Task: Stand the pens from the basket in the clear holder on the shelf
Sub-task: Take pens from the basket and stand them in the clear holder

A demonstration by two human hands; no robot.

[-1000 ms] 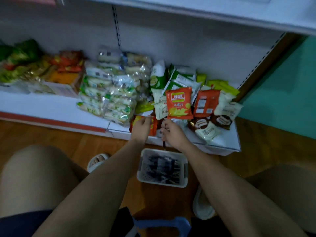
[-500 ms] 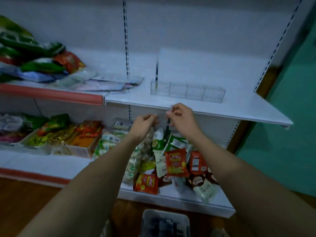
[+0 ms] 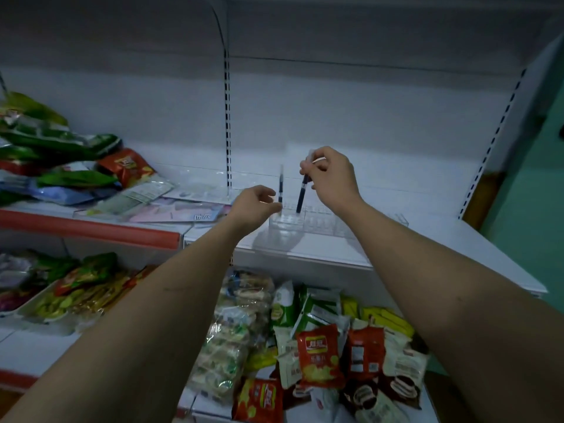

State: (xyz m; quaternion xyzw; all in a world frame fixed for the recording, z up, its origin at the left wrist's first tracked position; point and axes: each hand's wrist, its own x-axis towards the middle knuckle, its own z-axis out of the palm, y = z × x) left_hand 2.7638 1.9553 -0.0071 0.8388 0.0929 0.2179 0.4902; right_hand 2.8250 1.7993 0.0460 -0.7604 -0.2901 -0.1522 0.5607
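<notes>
Pen (image 3: 301,196) now up from the basket, right hand (image 3: 331,175) pinching its top, tip entering clear holder (image 3: 305,219) near shelf (image 3: 396,248) front edge. Left hand (image 3: 254,203) hangs loosely curled beside another standing pen (image 3: 280,186); whether it touches the holder, can't tell.

Both bare forearms are stretched forward. The right hand (image 3: 331,178) is raised, fingertips pinched together; the left hand (image 3: 254,206) is held lower, fingers loosely curled.

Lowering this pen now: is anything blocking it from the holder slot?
Nothing visible. The right hand pinches the pen, tip already at the clear holder. The standing pen occupies the slot to its left, apart.
</notes>
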